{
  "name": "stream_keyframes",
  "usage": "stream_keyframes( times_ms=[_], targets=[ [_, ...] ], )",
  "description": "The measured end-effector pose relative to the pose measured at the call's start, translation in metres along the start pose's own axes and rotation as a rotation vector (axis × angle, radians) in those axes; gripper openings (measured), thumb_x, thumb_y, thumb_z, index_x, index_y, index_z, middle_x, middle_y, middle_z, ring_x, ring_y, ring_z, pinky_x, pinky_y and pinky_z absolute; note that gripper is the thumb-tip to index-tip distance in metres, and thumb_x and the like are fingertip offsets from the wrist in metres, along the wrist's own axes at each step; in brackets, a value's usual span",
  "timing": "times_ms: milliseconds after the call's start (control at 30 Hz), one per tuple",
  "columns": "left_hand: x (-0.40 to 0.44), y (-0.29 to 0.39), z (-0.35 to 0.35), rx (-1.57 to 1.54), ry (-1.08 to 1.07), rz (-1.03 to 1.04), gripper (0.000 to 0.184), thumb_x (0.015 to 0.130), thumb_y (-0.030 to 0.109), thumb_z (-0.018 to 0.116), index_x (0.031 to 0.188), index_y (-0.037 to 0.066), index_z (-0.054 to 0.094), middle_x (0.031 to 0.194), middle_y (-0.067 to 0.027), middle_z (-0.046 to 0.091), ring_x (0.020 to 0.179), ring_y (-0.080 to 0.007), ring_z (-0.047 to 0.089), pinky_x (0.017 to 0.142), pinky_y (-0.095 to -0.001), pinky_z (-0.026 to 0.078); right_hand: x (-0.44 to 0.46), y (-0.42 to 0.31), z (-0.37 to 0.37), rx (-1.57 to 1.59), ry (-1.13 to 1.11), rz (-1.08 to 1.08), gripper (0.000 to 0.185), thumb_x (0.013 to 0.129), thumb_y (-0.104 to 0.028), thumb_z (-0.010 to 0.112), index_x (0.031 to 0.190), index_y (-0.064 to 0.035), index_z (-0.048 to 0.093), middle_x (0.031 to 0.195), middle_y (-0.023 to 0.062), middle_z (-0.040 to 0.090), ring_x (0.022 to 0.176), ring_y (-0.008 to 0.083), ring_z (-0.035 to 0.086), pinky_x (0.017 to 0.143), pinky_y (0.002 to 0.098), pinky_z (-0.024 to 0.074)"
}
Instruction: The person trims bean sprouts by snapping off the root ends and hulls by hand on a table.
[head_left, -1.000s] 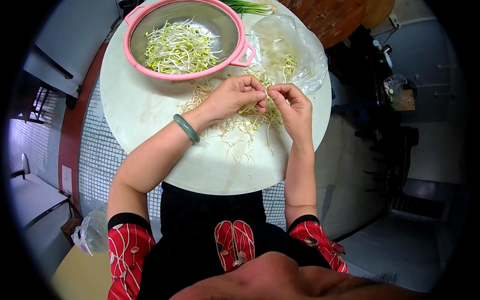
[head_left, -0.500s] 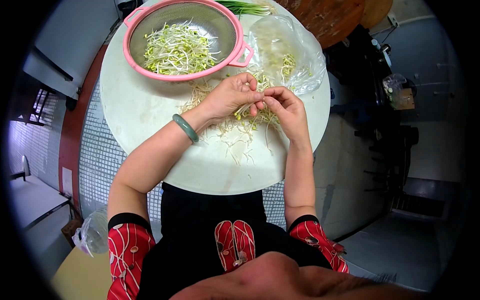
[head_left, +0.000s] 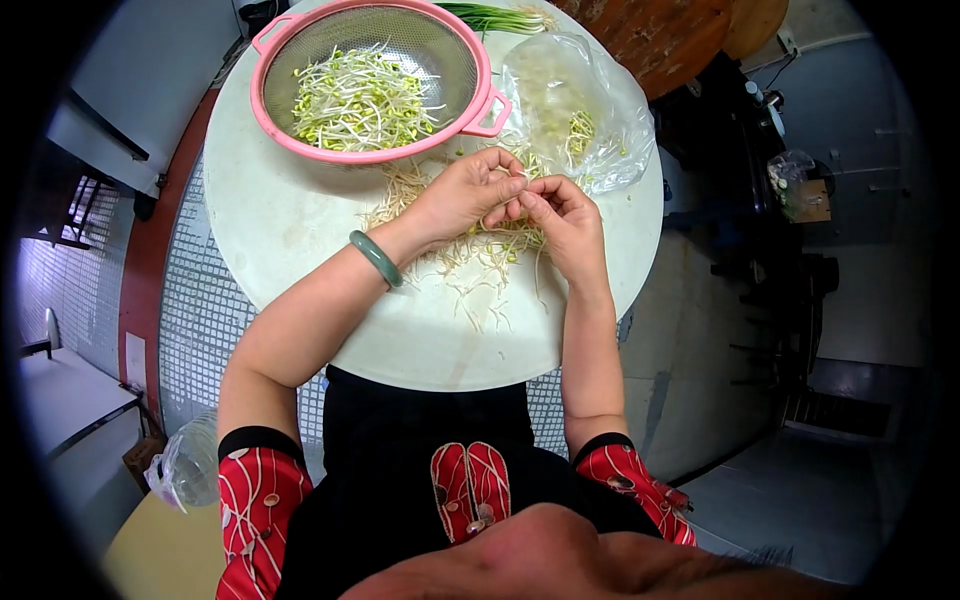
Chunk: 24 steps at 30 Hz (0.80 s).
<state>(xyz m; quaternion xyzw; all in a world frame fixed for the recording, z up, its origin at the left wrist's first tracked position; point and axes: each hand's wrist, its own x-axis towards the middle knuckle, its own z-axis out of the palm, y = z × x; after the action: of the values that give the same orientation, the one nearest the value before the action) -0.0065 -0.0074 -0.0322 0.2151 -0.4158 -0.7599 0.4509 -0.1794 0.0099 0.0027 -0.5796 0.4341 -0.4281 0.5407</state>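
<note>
Over the round white table (head_left: pixel 430 350), my two hands meet with their fingertips together. My left hand (head_left: pixel 462 200), below a green bangle, is closed in a pinch on a bean sprout, mostly hidden by the fingers. Thumb and forefinger of my right hand (head_left: pixel 572 228) pinch at the same spot. Under and around both hands lies a loose pile of bean sprouts and thin root ends (head_left: pixel 480 255). Beyond my left hand stands a pink-rimmed mesh colander (head_left: pixel 345 156) with a heap of yellow-headed sprouts (head_left: pixel 365 105) inside.
A clear plastic bag (head_left: pixel 622 140) with some sprouts in it lies at the table's right side. Green onions (head_left: pixel 490 17) rest at the far edge. A brown wooden round top (head_left: pixel 640 40) is beyond the table. Low on the left is a clear plastic container (head_left: pixel 190 465).
My fingertips have drawn closer together, and my right hand has shifted slightly left. The whole view has moved a little. The colander and bag stay in place on the table.
</note>
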Motion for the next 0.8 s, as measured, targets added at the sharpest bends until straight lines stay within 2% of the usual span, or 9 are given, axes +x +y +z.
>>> stream_keyframes(
  times_ms=[167,367,567,800],
  targets=[
    [-0.0005,0.0005,0.0043,0.055,0.003,0.007,0.016,0.099,0.017,0.05,0.11,0.004,0.049,0.078,0.001,0.052,0.064,-0.0042,0.044,0.057,-0.0173,0.036,0.0024,0.0081,-0.0057,-0.009,0.031,-0.004,0.011,0.091,-0.007,0.063,0.097,0.0016,0.061,0.085,0.0025,0.065,0.075,0.0059,0.057,0.07,0.0198,0.0451],
    [-0.0003,-0.0005,0.0051,0.087,-0.025,0.036,0.023,0.098,0.01,0.048,0.12,0.002,0.048,0.084,-0.0004,0.052,0.068,-0.005,0.046,0.06,-0.0182,0.038,0.0019,0.0037,-0.0041,0.024,0.068,0.01,0.01,0.091,-0.006,0.063,0.097,0.0022,0.06,0.087,0.004,0.065,0.078,0.0078,0.06,0.073,0.0213,0.0484],
    [-0.0009,-0.0014,0.0062,0.295,0.008,0.059,0.027,0.096,0.007,0.05,0.122,0.001,0.047,0.086,-0.0022,0.055,0.069,-0.0068,0.051,0.063,-0.0203,0.043,0.0023,0.0084,-0.0067,0.028,0.07,0.018,0.01,0.091,-0.005,0.062,0.098,0.0028,0.06,0.087,0.0056,0.065,0.081,0.0102,0.062,0.075,0.023,0.0514],
    [0.001,-0.0038,0.0032,0.241,0.054,0.062,0.027,0.096,0.008,0.052,0.121,0.0,0.048,0.091,-0.0046,0.061,0.078,-0.0084,0.059,0.07,-0.021,0.048,0.001,0.0081,-0.0068,0.027,0.117,0.04,0.01,0.092,-0.003,0.06,0.099,0.0034,0.06,0.091,0.0047,0.064,0.081,0.0095,0.063,0.072,0.0216,0.0508]
  ],
)
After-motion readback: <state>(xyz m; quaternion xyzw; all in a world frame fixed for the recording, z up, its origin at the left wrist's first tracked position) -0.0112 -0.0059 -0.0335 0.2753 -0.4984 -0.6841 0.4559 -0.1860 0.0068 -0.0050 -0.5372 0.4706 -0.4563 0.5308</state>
